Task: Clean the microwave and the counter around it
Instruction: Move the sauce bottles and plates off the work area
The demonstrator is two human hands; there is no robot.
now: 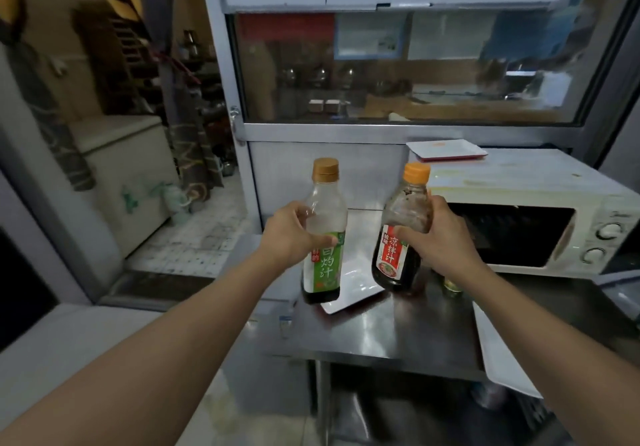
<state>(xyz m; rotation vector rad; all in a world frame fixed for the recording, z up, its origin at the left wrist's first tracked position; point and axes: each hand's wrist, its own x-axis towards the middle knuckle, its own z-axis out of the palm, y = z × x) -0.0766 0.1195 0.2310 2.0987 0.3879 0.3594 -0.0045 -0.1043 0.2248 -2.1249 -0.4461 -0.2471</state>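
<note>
A gold cap (325,169) and a green and white label were seen on the clear bottle (323,234). An orange cap (417,173) and a red and white label were seen on the dark brown bottle (403,237). The microwave (540,210) was coloured cream-white, with a black window. The tabletop (391,334) was shiny grey. A white tray (446,151) was edged in red.

The room is dim and a bit blurry. Light shines off the tabletop (398,328). The edges bend.
</note>
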